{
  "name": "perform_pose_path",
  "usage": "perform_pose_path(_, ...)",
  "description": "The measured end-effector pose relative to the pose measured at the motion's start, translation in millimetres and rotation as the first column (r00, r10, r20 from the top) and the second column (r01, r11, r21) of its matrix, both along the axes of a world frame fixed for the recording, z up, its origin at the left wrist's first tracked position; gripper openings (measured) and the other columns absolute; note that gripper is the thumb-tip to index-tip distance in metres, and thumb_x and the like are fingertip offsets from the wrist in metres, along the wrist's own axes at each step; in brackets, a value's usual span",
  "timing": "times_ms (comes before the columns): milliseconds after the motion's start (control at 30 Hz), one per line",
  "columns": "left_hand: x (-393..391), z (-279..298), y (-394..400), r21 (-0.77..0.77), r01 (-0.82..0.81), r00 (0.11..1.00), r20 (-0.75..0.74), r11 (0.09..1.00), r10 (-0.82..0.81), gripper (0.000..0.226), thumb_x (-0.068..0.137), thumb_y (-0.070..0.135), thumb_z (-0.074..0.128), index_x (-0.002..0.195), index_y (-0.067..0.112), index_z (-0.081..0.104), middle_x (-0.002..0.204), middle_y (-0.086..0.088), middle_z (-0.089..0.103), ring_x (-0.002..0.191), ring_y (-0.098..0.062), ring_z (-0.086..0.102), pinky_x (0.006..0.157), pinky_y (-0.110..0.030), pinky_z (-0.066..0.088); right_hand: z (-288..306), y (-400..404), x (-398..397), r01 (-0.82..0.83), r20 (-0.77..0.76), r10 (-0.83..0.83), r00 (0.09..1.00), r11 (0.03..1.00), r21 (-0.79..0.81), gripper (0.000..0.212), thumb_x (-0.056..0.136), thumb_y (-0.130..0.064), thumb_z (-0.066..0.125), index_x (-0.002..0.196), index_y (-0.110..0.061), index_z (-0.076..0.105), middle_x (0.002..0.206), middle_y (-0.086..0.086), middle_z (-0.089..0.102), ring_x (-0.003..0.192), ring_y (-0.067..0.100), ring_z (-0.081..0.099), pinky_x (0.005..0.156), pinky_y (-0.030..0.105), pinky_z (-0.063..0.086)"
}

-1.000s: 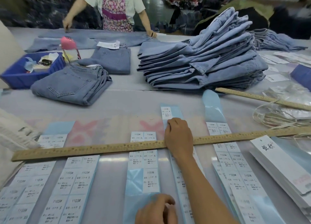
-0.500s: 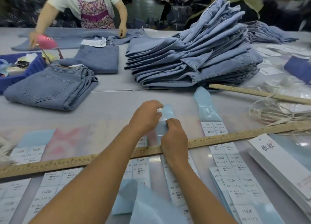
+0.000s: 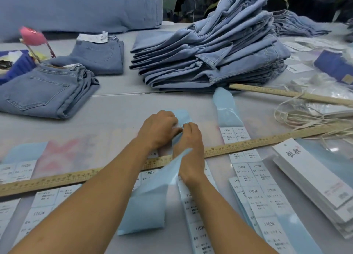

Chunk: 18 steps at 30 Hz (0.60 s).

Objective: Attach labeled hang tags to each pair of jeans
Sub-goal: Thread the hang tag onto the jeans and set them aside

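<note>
1. While both forearms reach out from the near edge of the table point(image 3: 122, 108), the left hand point(image 3: 158, 128) and right hand point(image 3: 188, 139) meet over the far end of a pale blue label strip point(image 3: 184, 116), fingers curled in tight and pinching at a white label there; what lies between the fingertips is too small to make out.
2. A loose blue backing strip point(image 3: 150, 202) curls up between the two wrists, just beside the right forearm.
3. A wooden ruler point(image 3: 248, 145) lies across the near part of the table, over the rows of label sheets point(image 3: 254, 177) printed "1103#"; both forearms cross above it.
4. A stack of white hang tags point(image 3: 313, 177) sits near the right edge, touching the ruler's underside end.
5. A tall pile of jeans point(image 3: 210, 59) stands toward the far side, with a second ruler point(image 3: 286, 94) at its foot and loose pale string point(image 3: 305, 118) beside that.
6. One folded pair of jeans point(image 3: 45, 91) lies near the left edge, another folded pair point(image 3: 99, 59) carrying a white tag behind it, and a blue bin point(image 3: 17, 66) at the far left.
</note>
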<state>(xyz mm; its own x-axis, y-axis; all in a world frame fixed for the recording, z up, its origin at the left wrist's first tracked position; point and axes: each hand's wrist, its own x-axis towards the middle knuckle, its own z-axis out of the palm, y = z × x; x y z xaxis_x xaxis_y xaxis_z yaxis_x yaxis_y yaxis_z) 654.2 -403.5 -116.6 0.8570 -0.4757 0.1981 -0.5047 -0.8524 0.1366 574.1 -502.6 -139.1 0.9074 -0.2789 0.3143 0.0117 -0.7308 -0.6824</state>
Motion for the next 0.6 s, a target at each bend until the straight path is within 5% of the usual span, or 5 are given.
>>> perform_pose_path(100,-1.3,4.2,-3.4,0.106,0.047,0.998,0.037,0.993,-0.051,0.030,0.102,0.029,0.047,0.076,0.014,0.055,0.089,0.000,0.055,0.091,-0.024,0.055,0.069,-0.039,0.048,0.7,0.2,-3.0,-0.009,-0.006,0.010,1.000,0.998,0.055,0.016,0.090,-0.005,0.040,0.094,-0.017,0.049,0.102,0.004,0.053,0.094,0.023,0.049,0.072,0.033,0.041)
perform_pose_path(167,-0.7,6.5,-4.4,0.140,0.059,0.997,0.049,0.988,-0.066,0.026,0.102,0.026,0.047,0.080,0.014,0.056,0.090,-0.001,0.055,0.090,-0.024,0.056,0.067,-0.037,0.046,-1.9,-1.1,-1.6,-0.006,0.003,0.006,1.000,0.999,0.045,0.021,0.091,0.002,0.046,0.104,-0.010,0.057,0.117,0.010,0.051,0.105,0.031,0.049,0.085,0.040,0.045)
perform_pose_path(300,4.5,9.6,-4.4,0.137,0.034,0.999,0.036,0.990,-0.039,0.022,0.100,0.026,0.051,0.095,0.014,0.068,0.098,0.000,0.065,0.089,-0.024,0.060,0.067,-0.035,0.046,-9.6,-1.6,2.3,0.012,-0.016,-0.017,1.000,0.953,-0.304,0.033,0.091,-0.009,0.040,0.114,-0.014,0.063,0.131,-0.001,0.054,0.111,0.024,0.041,0.090,0.031,0.038)
perform_pose_path(500,14.7,20.7,-11.1,-0.151,-0.231,0.945,-0.270,0.961,0.185,0.012,0.086,0.017,0.063,0.086,0.021,0.075,0.089,0.003,0.071,0.087,-0.022,0.065,0.064,-0.030,0.048,-12.8,-1.8,9.2,0.008,-0.100,-0.049,0.994,0.927,-0.374,0.033,0.092,-0.005,0.043,0.116,-0.013,0.064,0.125,-0.001,0.058,0.113,0.025,0.041,0.083,0.031,0.026)
perform_pose_path(600,30.4,28.1,11.2,-0.425,-0.480,0.873,-0.321,0.768,0.368,0.015,0.087,0.016,0.060,0.086,0.013,0.075,0.090,-0.008,0.073,0.086,-0.031,0.067,0.077,-0.039,0.057,-9.3,-0.9,8.0,0.029,-0.081,-0.062,0.995,0.935,-0.355,0.038,0.086,0.000,0.044,0.118,-0.012,0.058,0.122,0.003,0.057,0.110,0.028,0.044,0.084,0.033,0.030)
